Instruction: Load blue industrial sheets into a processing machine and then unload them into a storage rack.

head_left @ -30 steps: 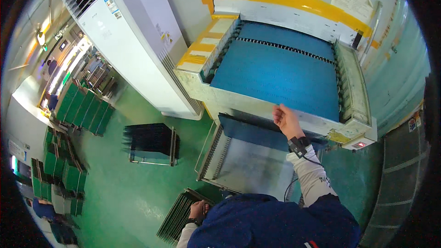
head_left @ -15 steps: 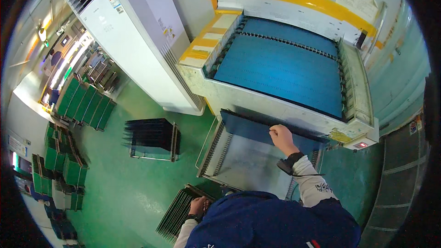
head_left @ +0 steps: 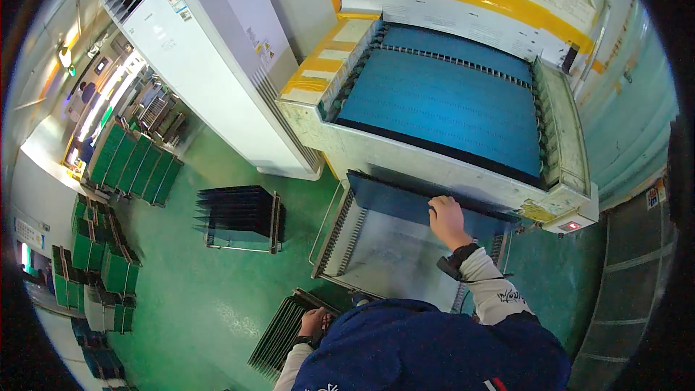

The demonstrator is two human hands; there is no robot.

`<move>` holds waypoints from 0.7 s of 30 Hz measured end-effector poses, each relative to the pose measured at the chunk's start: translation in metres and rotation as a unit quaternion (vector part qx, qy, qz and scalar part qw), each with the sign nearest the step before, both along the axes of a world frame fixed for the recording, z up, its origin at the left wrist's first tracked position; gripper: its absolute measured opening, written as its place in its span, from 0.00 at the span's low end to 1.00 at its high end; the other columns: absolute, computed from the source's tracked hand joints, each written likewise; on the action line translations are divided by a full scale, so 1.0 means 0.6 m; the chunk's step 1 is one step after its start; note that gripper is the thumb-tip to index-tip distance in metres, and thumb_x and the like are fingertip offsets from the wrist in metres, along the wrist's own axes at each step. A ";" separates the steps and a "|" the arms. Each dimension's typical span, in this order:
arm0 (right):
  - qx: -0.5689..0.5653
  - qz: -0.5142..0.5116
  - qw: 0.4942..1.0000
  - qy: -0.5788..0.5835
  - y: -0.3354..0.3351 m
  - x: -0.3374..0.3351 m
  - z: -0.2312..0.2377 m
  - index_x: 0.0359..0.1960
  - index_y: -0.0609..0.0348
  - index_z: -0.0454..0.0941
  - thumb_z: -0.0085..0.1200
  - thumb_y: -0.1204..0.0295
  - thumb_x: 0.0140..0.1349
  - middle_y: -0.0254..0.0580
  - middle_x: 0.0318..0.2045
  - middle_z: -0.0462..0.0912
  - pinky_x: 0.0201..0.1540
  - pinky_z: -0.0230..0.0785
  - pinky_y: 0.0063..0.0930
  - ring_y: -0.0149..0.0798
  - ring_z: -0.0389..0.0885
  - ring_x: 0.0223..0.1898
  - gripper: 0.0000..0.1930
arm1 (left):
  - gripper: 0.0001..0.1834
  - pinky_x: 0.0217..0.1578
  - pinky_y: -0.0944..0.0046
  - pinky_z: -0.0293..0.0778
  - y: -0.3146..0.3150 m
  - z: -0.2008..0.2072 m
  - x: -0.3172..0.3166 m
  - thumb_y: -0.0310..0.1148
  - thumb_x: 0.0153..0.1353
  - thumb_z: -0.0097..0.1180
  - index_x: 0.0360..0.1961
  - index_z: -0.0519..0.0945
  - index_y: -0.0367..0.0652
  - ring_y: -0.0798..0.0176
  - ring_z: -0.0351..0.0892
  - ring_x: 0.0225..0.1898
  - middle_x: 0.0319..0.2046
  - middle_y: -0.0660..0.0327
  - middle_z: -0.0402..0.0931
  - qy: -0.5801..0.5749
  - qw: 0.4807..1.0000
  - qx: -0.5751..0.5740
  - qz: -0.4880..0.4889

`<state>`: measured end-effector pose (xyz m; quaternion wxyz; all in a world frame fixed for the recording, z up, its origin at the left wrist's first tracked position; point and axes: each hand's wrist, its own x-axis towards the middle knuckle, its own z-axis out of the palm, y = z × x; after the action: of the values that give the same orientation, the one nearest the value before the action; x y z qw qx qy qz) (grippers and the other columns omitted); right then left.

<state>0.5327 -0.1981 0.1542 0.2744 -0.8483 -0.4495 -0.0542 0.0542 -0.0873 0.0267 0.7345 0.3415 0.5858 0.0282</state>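
My right hand, in a pale sleeve with a black wrist device, is closed on the top edge of a dark blue panel. This panel stands leaning in a wide slotted rack, just below the front of a roller machine. At the lower left, my left hand has its fingers curled at the end of a smaller rack filled with several thin dark panels. What exactly those fingers grip is partly hidden. Blue panels lie flat on the machine's rollers.
Another rack of upright dark panels stands on the green floor. A tall white air conditioner rises beside the machine. Stacked racks with green boards line the left side. Dark framed panels stand at the right.
My right hand has shifted slightly right along the panel's top edge. A dark band along the near edge of the machine's bed looks wider. My left hand has hardly moved.
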 end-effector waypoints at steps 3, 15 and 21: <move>-0.006 0.017 1.000 -0.010 -0.007 -0.008 -0.001 0.34 0.55 0.77 0.56 0.74 0.49 0.40 0.35 0.76 0.44 0.66 0.41 0.46 0.72 0.42 0.09 | 0.14 0.18 0.72 0.66 0.004 -0.007 -0.005 0.38 0.62 0.51 0.30 0.78 0.37 0.71 0.70 0.17 0.21 0.64 0.76 0.013 1.000 0.002 -0.019; -0.120 -0.013 0.993 0.003 0.003 -0.010 -0.023 0.33 0.58 0.76 0.59 0.71 0.48 0.45 0.36 0.73 0.43 0.67 0.42 0.49 0.71 0.43 0.11 | 0.14 0.16 0.70 0.66 -0.003 0.033 0.023 0.37 0.62 0.51 0.28 0.78 0.35 0.69 0.71 0.15 0.21 0.61 0.77 0.066 0.991 0.107 -0.053; -0.215 -0.031 0.975 0.050 -0.007 0.018 -0.100 0.25 0.58 0.75 0.56 0.68 0.49 0.49 0.28 0.79 0.37 0.68 0.47 0.54 0.77 0.36 0.08 | 0.13 0.16 0.69 0.64 -0.003 0.007 0.003 0.36 0.62 0.50 0.29 0.77 0.36 0.67 0.70 0.15 0.20 0.60 0.76 0.031 0.994 0.082 -0.067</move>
<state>0.5436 -0.2022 0.0943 0.1059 -0.9026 -0.4098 0.0780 0.0561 -0.0889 0.0311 0.6853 0.4402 0.5799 0.0163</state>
